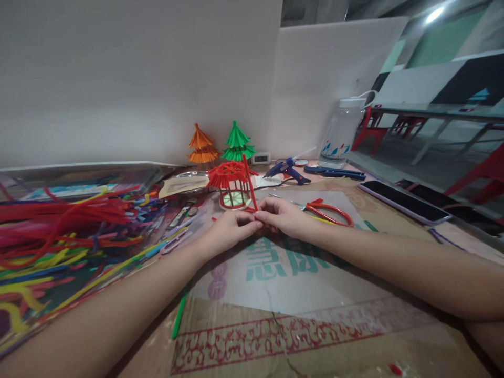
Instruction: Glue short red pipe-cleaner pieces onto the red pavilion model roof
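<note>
By the red-roofed model, left hand and right hand pinched, apparently, one red stem; I'd have pressed gently.

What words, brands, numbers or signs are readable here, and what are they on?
None reads clearly enough to quote.
Large teal characters on the pale sheet: partly hidden, too unclear.
Purple discs on that sheet: marks too blurred.
Small white display: too small.
Blue glue gun: label too small.
</note>
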A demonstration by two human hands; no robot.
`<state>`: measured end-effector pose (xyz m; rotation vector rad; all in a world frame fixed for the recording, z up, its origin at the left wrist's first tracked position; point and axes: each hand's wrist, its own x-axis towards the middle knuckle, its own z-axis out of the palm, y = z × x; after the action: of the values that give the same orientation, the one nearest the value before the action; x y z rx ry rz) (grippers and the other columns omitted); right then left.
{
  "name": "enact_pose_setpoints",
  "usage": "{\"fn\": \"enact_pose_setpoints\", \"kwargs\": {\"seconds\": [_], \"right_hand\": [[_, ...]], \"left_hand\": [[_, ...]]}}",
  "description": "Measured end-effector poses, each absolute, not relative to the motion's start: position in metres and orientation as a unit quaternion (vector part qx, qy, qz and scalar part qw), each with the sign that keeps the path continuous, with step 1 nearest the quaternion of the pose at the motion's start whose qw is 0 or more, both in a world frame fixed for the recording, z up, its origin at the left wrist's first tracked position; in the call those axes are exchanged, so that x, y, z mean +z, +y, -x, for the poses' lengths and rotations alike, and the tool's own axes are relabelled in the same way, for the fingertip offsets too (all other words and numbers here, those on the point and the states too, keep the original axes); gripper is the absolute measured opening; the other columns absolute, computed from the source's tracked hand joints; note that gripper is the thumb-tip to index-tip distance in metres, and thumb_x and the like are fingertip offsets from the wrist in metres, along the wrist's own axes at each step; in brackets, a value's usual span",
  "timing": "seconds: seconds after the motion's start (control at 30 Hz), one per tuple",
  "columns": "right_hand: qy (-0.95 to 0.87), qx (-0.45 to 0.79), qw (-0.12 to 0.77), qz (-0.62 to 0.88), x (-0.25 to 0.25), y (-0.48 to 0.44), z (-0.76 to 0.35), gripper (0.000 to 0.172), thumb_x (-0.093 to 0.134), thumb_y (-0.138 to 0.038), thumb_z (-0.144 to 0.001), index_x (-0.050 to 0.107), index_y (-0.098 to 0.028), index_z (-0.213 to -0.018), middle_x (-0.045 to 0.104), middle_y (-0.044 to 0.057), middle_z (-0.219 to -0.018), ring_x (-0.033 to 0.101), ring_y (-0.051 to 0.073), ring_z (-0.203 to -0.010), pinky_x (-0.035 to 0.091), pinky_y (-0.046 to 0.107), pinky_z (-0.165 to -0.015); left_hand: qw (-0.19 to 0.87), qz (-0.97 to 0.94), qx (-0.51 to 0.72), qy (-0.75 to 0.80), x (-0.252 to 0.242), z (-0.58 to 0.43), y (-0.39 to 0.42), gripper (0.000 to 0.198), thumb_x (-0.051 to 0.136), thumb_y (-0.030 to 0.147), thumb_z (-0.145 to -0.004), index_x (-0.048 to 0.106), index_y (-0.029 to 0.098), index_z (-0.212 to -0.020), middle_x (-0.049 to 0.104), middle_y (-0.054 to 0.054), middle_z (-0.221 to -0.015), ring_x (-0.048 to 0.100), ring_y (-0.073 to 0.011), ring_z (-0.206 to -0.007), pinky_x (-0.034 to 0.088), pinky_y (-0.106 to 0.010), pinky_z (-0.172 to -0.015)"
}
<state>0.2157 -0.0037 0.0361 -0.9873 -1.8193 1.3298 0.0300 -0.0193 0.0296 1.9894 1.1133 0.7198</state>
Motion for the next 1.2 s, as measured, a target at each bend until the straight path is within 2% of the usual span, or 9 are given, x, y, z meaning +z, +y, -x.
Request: {"fn": "enact_pose_setpoints", "kwargs": {"seconds": [0.13,0.3,0.4,0.5,0.67,0.9,1.07,1.2], "right_hand": [[-0.700,0.504,0.323,0.389,0.036,-0.002,-0.216,0.028,0.071,-0.043,-0.079,0.056,-0.019,-0.082,0.060,-0.005,-0.062,0.047,0.007,-0.046,0.035,0.021,-0.043],[-0.702,0.487,0.304,0.422,0.038,-0.003,-0.217,0.030,0.072,-0.045,-0.079,0.056,-0.019,-0.078,0.063,-0.003,-0.063,0.052,0.010,-0.049,0.037,0.022,-0.045],[-0.681,0.505,0.323,0.420,0.039,-0.003,-0.217,0.031,0.074,-0.044,-0.076,0.056,-0.019,-0.077,0.060,-0.004,-0.059,0.048,0.009,-0.046,0.035,0.021,-0.043],[-0.645,0.522,0.347,0.437,0.039,-0.004,-0.217,0.029,0.072,-0.044,-0.077,0.057,-0.019,-0.079,0.052,-0.007,-0.053,0.042,0.007,-0.041,0.027,0.020,-0.039],[-0.612,0.555,0.371,0.424,0.038,-0.009,-0.216,0.032,0.072,-0.046,-0.076,0.056,-0.019,-0.079,0.048,-0.009,-0.052,0.039,0.005,-0.040,0.026,0.020,-0.038],[-0.609,0.571,0.372,0.406,0.038,-0.011,-0.214,0.034,0.073,-0.047,-0.075,0.056,-0.019,-0.077,0.053,-0.007,-0.052,0.040,0.006,-0.041,0.028,0.019,-0.040],[-0.613,0.556,0.371,0.421,0.037,-0.010,-0.215,0.034,0.072,-0.049,-0.076,0.057,-0.019,-0.079,0.053,-0.007,-0.052,0.043,0.007,-0.042,0.028,0.020,-0.039],[-0.627,0.546,0.376,0.409,0.034,-0.009,-0.215,0.037,0.074,-0.051,-0.073,0.056,-0.019,-0.080,0.053,-0.008,-0.054,0.042,0.006,-0.041,0.029,0.020,-0.040]], "left_hand": [[0.370,-0.762,0.290,0.445,0.029,-0.031,-0.021,0.026,0.060,0.036,-0.086,0.076,0.016,-0.085,0.077,-0.004,-0.086,0.068,-0.0188,-0.078,0.049,-0.027,-0.073],[0.368,-0.769,0.293,0.433,0.030,-0.033,-0.025,0.026,0.058,0.035,-0.087,0.076,0.017,-0.087,0.077,-0.003,-0.086,0.067,-0.0190,-0.077,0.050,-0.028,-0.072],[0.362,-0.770,0.307,0.427,0.031,-0.035,-0.026,0.024,0.057,0.034,-0.086,0.074,0.017,-0.085,0.076,-0.003,-0.085,0.067,-0.0191,-0.079,0.049,-0.028,-0.073],[0.359,-0.773,0.321,0.414,0.030,-0.036,-0.027,0.013,0.062,0.029,-0.082,0.067,0.018,-0.087,0.072,-0.003,-0.087,0.064,-0.0184,-0.082,0.049,-0.028,-0.075],[0.307,-0.788,0.335,0.416,0.022,-0.037,-0.026,0.024,0.070,0.035,-0.079,0.057,0.018,-0.090,0.065,-0.003,-0.086,0.059,-0.0175,-0.078,0.048,-0.029,-0.071],[0.308,-0.780,0.346,0.421,0.024,-0.037,-0.028,0.018,0.067,0.036,-0.083,0.062,0.018,-0.085,0.068,-0.003,-0.083,0.061,-0.0181,-0.078,0.049,-0.029,-0.073],[0.325,-0.776,0.352,0.410,0.027,-0.037,-0.030,0.017,0.069,0.035,-0.081,0.068,0.019,-0.086,0.072,-0.004,-0.085,0.065,-0.0190,-0.081,0.051,-0.028,-0.074],[0.331,-0.770,0.361,0.409,0.030,-0.036,-0.030,0.028,0.054,0.039,-0.091,0.070,0.018,-0.086,0.074,-0.004,-0.084,0.066,-0.0185,-0.078,0.050,-0.027,-0.073]]}}
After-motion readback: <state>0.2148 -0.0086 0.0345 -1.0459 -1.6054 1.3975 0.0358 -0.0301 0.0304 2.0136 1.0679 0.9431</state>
